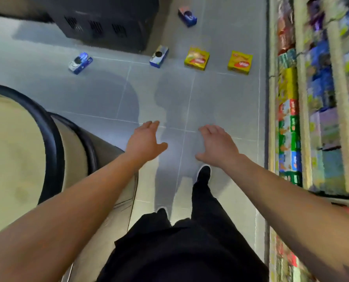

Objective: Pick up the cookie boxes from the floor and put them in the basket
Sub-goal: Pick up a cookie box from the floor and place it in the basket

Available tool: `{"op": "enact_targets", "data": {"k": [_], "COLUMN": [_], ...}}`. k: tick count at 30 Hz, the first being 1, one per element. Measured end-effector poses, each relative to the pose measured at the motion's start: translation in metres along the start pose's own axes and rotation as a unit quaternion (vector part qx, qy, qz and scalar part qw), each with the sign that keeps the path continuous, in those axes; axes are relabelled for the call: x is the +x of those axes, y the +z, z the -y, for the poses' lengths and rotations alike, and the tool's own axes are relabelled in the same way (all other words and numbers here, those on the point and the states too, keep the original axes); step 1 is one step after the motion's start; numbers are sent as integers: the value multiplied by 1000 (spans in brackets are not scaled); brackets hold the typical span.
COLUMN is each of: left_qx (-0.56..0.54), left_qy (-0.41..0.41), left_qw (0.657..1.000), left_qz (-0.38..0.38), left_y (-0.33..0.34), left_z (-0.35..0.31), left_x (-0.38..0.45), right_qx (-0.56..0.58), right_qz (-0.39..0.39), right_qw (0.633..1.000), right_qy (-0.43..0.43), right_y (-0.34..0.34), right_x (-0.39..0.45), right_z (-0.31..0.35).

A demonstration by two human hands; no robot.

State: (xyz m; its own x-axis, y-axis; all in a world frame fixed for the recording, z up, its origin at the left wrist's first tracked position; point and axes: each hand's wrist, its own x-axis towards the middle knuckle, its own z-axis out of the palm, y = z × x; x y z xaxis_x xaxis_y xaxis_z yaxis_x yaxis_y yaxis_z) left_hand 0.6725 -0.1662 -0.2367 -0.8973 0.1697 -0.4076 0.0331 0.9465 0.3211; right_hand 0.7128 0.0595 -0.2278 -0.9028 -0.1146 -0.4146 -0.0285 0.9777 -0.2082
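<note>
Looking down at a grey tiled floor (100, 94) in a shop aisle. Nearest is the person's own dark trousers and a black shoe (203, 173), just under the right wrist. Both arms reach forward. The left hand (144, 140) has its fingers straight and loosely together, thumb out to the side, holding nothing. The right hand (216, 142) is the same deal: fingers relaxed and a bit spread, thumb out, nothing in it. Both hover over bare tile, well apart from any box.

Well beyond the fingertips there's a rough row of cookie boxes on the floor. Past the right fingers sit two yellow boxes, one (197, 58) nearly straight ahead and the other (240, 62) further right; red logos on both, but too blurry to read. Just beyond the left fingertips is a blue-and-white box (159, 56) with a dark round cookie pictured, and another one (80, 62) far off to the left. Farther back still is a third blue box (187, 16). No readable brand on any.

The black basket (106, 19) with slotted sides sits at the far end, behind the blue boxes. Stocked shelves (316, 98) run along the right, labels smeared by blur.
</note>
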Motion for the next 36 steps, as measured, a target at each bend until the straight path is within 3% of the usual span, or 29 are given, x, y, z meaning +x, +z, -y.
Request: {"op": "enact_targets", "data": {"k": [6, 13, 25, 36], "left_qx": [-54, -100, -158, -152], "left_qy": [-96, -184, -284, -308], "left_qw": [992, 972, 939, 930], "left_qz": [-56, -107, -114, -130], "left_y": [-44, -88, -179, -301], "left_z": [-18, 2, 152, 306], "left_x": [76, 127, 250, 363], "right_qx": [-55, -102, -192, -168], "right_qz": [19, 32, 65, 74], "right_qw": [994, 973, 933, 924], "right_qy": [-94, -206, -298, -334], "right_y": [-70, -128, -186, -230], "right_x": [119, 236, 459, 635], "right_z": [-32, 0, 165, 329]}}
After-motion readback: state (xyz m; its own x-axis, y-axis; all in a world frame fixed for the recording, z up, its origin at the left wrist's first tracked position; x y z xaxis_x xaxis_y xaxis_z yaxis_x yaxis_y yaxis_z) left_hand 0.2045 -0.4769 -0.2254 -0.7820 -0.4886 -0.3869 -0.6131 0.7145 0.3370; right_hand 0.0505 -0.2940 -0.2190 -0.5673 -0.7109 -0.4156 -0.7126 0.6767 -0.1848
